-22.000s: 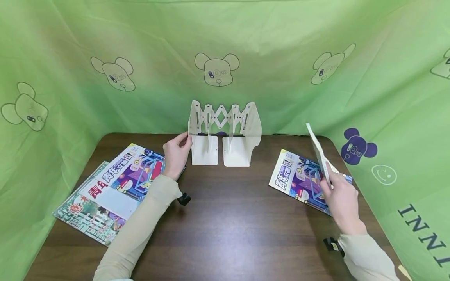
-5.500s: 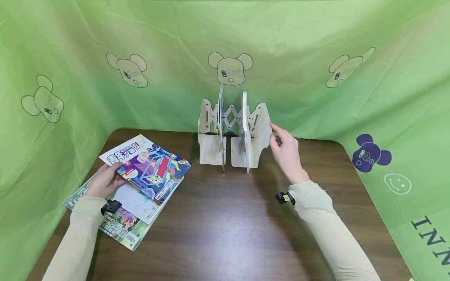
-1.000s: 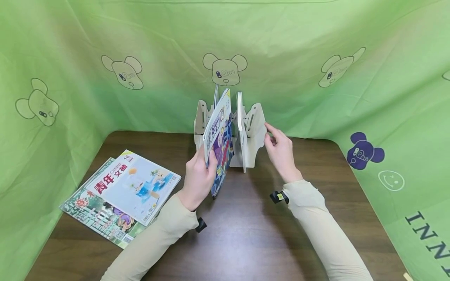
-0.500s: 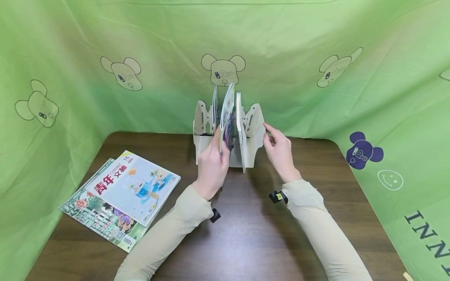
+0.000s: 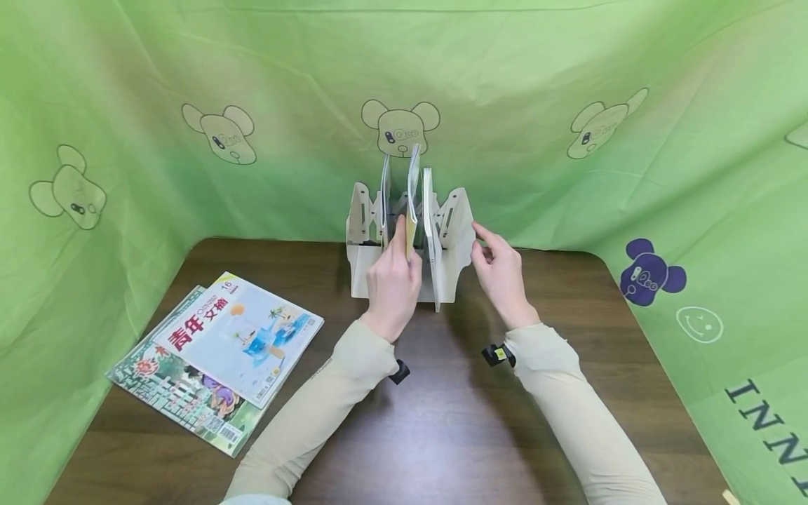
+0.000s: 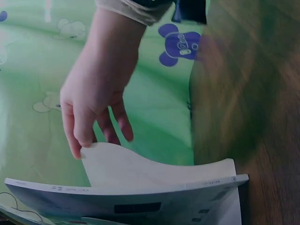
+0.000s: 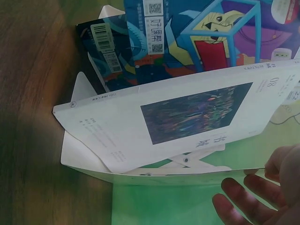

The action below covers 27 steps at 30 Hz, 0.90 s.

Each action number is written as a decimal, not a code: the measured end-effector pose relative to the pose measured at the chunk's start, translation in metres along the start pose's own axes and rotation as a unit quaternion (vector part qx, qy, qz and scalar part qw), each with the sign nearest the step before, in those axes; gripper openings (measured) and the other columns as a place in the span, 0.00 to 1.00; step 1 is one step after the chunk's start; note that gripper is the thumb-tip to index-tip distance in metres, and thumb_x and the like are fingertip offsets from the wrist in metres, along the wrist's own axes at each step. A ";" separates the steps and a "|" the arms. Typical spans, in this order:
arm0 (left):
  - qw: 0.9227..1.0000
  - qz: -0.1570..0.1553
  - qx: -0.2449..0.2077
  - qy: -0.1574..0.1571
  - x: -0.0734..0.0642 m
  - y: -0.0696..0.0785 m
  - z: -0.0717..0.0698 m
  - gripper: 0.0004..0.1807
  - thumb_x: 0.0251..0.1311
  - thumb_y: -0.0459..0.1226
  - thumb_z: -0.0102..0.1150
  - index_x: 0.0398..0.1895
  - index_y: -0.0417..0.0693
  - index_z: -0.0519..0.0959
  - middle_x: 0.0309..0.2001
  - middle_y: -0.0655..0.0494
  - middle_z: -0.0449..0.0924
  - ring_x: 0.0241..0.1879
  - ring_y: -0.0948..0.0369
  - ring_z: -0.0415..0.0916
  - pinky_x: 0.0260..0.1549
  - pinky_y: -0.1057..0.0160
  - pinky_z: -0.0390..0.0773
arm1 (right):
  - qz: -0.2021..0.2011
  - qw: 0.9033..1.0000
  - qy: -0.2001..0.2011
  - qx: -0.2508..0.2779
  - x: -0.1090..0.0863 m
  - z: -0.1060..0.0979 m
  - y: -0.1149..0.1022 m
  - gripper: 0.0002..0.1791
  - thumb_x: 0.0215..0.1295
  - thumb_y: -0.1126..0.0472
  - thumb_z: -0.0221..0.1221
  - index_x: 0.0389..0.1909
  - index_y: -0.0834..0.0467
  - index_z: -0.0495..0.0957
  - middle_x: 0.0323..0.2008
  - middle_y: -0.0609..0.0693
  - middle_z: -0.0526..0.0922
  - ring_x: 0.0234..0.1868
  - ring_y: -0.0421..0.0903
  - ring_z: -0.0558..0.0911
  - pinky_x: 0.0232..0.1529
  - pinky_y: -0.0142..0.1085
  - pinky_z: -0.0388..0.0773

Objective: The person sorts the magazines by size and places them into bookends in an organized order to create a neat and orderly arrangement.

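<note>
A white expandable book rack stands at the table's back. In its middle, my left hand pinches an upright magazine between thumb and fingers. To its left stands another magazine; to its right, a white-covered magazine, its front plain in the right wrist view. My right hand pinches the edge of the rack's right end plate. The left wrist view shows that right hand with the end plate; its other fingers hang outside the plate. The left hand is outside both wrist views.
On the table's left lie a light-blue-covered magazine and, partly beneath it, a green-patterned magazine. A green cloth with bear prints hangs behind and beside the dark wooden table.
The left hand has taken the blue-purple magazine from the left stack, carried it right and brought it upright into the rack's middle. The right hand keeps its place at the end plate.
</note>
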<state>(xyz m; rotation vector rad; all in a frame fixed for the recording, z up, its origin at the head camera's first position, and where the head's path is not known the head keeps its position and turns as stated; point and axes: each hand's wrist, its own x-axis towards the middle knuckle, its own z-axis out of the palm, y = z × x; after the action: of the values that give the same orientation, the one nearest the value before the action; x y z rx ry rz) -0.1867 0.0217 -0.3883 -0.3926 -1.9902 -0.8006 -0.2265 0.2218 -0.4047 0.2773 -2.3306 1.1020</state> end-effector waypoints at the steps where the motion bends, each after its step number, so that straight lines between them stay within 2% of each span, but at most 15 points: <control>1: 1.000 0.002 0.005 0.001 0.000 -0.001 0.002 0.27 0.67 0.27 0.55 0.69 0.26 0.70 0.53 0.37 0.86 0.35 0.46 0.87 0.27 0.52 0.85 | -0.001 1.000 0.000 0.000 0.000 0.000 0.000 0.22 0.73 0.70 0.55 0.66 0.62 0.80 0.44 0.63 0.86 0.35 0.52 0.83 0.37 0.16 0.69; 5: 1.000 0.000 0.016 0.003 -0.001 -0.005 0.009 0.28 0.67 0.27 0.55 0.70 0.27 0.68 0.52 0.38 0.86 0.37 0.47 0.87 0.27 0.53 0.85 | -0.002 1.000 0.001 -0.001 0.000 0.001 0.001 0.22 0.73 0.70 0.55 0.66 0.61 0.80 0.44 0.63 0.86 0.34 0.52 0.83 0.37 0.16 0.68; 12: 0.999 -0.003 0.034 -0.012 -0.006 -0.012 0.023 0.31 0.65 0.27 0.59 0.71 0.27 0.67 0.51 0.37 0.86 0.42 0.47 0.88 0.33 0.53 0.88 | -0.009 1.000 0.007 -0.002 0.000 0.002 0.001 0.22 0.72 0.70 0.55 0.65 0.62 0.80 0.40 0.63 0.85 0.33 0.51 0.82 0.36 0.17 0.68; 25: 0.998 -0.004 0.056 0.007 -0.019 -0.018 0.037 0.34 0.61 0.27 0.65 0.70 0.29 0.68 0.47 0.41 0.87 0.42 0.49 0.87 0.26 0.55 0.86 | -0.005 1.000 0.007 0.002 0.000 0.004 0.003 0.22 0.73 0.70 0.55 0.65 0.62 0.80 0.44 0.64 0.86 0.35 0.53 0.85 0.37 0.15 0.70; 27: 0.998 -0.009 0.063 0.012 -0.020 -0.018 0.040 0.33 0.61 0.28 0.65 0.70 0.30 0.69 0.49 0.42 0.87 0.42 0.50 0.87 0.21 0.57 0.84 | -0.006 1.000 0.009 0.001 0.000 0.004 0.003 0.22 0.73 0.70 0.55 0.65 0.62 0.80 0.46 0.64 0.87 0.35 0.52 0.85 0.37 0.16 0.71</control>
<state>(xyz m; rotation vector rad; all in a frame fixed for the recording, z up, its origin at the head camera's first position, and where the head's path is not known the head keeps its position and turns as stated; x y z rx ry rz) -0.2122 0.0356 -0.4265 -0.2908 -2.0112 -0.6825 -0.2295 0.2209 -0.4089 0.2808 -2.3100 1.0976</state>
